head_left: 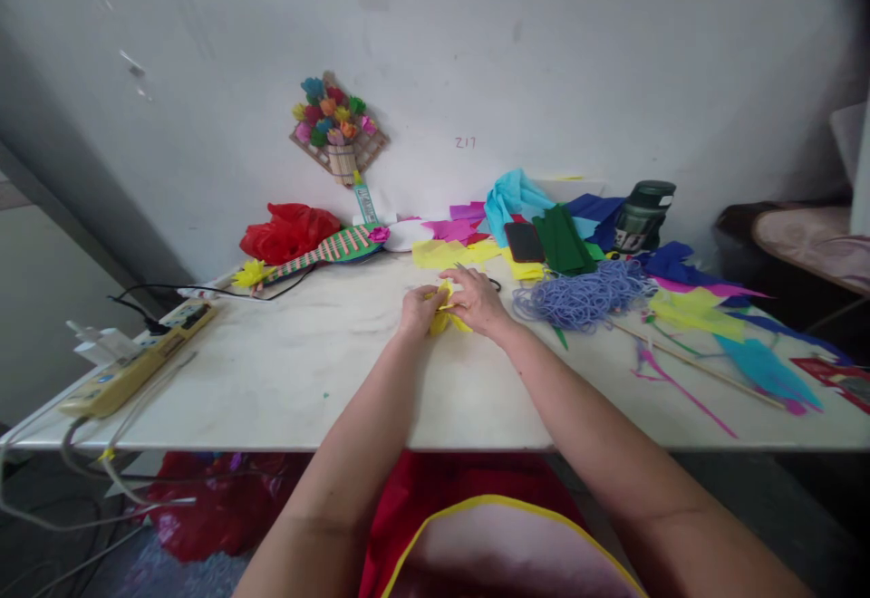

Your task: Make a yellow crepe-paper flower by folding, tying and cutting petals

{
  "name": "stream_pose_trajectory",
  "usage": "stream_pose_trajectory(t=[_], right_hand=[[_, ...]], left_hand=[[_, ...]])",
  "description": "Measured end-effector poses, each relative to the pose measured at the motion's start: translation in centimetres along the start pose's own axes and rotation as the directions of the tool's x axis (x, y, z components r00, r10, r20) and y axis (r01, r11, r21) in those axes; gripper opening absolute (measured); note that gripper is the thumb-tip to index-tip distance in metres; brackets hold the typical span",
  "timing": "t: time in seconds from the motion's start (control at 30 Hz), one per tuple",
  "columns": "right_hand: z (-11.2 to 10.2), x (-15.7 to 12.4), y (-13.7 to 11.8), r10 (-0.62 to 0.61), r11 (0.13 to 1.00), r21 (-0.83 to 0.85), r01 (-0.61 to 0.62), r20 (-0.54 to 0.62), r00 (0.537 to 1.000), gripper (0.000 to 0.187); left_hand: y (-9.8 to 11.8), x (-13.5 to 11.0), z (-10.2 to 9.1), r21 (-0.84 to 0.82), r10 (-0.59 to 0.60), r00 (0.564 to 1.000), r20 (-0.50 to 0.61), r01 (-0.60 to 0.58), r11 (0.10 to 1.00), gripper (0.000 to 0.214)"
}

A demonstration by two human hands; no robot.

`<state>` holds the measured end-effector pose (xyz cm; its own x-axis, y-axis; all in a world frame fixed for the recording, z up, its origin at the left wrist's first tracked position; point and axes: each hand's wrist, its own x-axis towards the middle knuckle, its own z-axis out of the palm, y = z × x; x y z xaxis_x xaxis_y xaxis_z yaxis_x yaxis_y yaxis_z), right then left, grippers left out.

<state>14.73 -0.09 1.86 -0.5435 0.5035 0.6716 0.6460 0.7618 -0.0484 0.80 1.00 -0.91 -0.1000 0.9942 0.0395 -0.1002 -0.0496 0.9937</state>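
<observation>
Near the middle of the table, both hands meet at a small piece of yellow crepe paper. My left hand pinches its left side, thumb and fingers pressed together. From the right, my right hand grips the same piece with thumb and forefinger. The fingers cover much of the paper, so its full shape is hidden. A dark loop pokes out just beyond my right hand; what it belongs to is covered. Flat sheets of yellow paper lie behind the hands.
Blue-purple cord, a phone, green paper and a dark jar stand or lie right. A thin stick crosses the right side. At left are a power strip, a decorated lute-shaped craft and a red bag.
</observation>
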Motion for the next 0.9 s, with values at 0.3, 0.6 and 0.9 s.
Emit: stream_pose_trajectory(t=[0.3, 0.6, 0.9], right_hand=[[0.5, 0.0, 1.2, 0.214, 0.973, 0.118, -0.196, -0.161, 0.964, 0.007], [1.7, -0.3, 2.8, 0.475, 0.875, 0.249, -0.416, -0.274, 0.836, 0.012], [1.1, -0.1, 2.2, 0.488, 0.867, 0.226, -0.444, -0.202, 0.849, 0.021]], left_hand=[[2.1, -1.5, -0.2, -0.307, -0.054, 0.989, 0.137, 0.094, 0.947, 0.046], [1.5, -1.5, -0.3, -0.132, -0.078, 0.968, 0.238, 0.112, 0.985, 0.038], [1.0, -1.2, -0.4, -0.164, -0.008, 0.976, 0.216, 0.045, 0.985, 0.034]])
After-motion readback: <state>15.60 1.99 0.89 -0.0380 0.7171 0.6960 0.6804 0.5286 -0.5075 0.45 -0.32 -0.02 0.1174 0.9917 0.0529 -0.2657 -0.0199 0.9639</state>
